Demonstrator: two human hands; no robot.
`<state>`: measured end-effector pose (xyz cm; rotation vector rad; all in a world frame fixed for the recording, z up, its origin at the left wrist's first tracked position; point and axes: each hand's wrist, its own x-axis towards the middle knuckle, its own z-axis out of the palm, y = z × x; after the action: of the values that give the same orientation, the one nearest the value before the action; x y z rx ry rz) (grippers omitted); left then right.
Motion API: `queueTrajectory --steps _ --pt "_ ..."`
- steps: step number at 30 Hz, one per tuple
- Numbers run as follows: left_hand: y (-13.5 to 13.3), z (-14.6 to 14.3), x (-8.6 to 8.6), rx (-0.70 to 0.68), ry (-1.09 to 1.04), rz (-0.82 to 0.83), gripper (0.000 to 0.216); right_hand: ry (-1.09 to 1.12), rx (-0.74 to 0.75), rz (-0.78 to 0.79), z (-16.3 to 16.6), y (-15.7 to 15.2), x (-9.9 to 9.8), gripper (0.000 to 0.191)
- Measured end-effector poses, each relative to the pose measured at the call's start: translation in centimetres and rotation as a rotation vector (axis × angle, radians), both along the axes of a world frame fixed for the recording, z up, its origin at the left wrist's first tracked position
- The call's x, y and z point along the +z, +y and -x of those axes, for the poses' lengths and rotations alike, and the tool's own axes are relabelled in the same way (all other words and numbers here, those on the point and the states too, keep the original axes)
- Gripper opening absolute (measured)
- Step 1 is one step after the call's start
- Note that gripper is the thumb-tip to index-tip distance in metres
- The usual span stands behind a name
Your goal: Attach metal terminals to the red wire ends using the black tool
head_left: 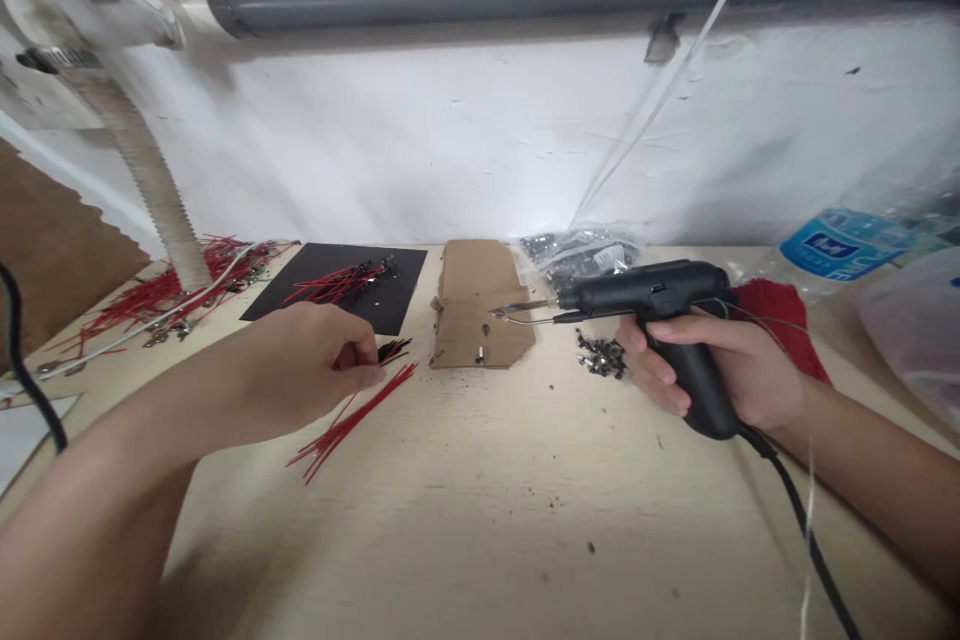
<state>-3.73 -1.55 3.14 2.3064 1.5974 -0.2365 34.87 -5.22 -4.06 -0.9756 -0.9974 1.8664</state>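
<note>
My right hand (720, 370) is wrapped round the grip of a black soldering gun (652, 295), whose tip points left over a piece of brown cardboard (480, 305). My left hand (315, 365) is pinched closed just above a loose bundle of thin red wires (352, 415) lying on the wooden bench; small black wire ends (394, 350) show at its fingertips. A small heap of tiny dark metal parts (600, 357) lies beside the right hand's fingers.
A black mat (397, 285) with more red wires sits at the back. Further red wires (142, 300) lie at the left by a ribbed hose (154, 180). A clear bag of parts (581, 250), a red cloth (780, 315) and a plastic bottle (847, 245) stand at the right.
</note>
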Motion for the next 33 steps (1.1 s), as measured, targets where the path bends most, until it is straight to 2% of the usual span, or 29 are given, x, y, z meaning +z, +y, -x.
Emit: queueTrajectory --steps 3,6,9,12,14,19,23,26,29,33 --pt "-0.2 -0.8 0.4 0.078 -0.097 -0.073 0.03 -0.007 0.018 -0.004 -0.2 -0.1 0.0 0.02" --pt "-0.4 -1.5 0.3 0.112 -0.316 -0.149 0.023 -0.011 0.032 -0.007 -0.4 -0.2 -0.1 0.02" --pt "-0.7 -2.2 -0.2 0.112 -0.538 -0.17 0.016 -0.023 0.053 -0.026 -0.4 -0.3 -0.2 0.017" --pt "-1.3 -2.9 -0.6 0.078 -0.738 -0.186 0.021 -0.037 0.073 -0.056 -0.4 -0.4 -0.3 0.018" --pt "-2.0 -3.4 -0.6 0.065 -0.85 -0.21 0.014 -0.044 0.08 -0.063 -0.4 -0.4 -0.3 0.018" --pt "-3.6 -4.8 -0.2 0.204 -1.163 -0.156 0.01 -0.051 0.103 -0.046 -0.4 -0.3 -0.4 0.02" --pt "-3.3 -5.1 -0.2 0.265 -1.353 -0.144 0.018 -0.04 0.104 -0.052 -0.3 -0.2 -0.4 0.024" --pt "-2.5 -4.9 -1.2 0.299 -1.478 -0.19 0.015 -0.022 0.104 -0.051 -0.3 -0.2 -0.5 0.023" --pt "-1.9 -4.6 -2.8 0.407 -1.499 -0.259 0.009 -0.003 0.099 -0.054 -0.4 -0.2 -0.7 0.021" --pt "-1.7 -4.5 -4.3 0.384 -1.458 -0.206 0.007 0.016 0.097 -0.047 -0.5 -0.1 -0.9 0.02"
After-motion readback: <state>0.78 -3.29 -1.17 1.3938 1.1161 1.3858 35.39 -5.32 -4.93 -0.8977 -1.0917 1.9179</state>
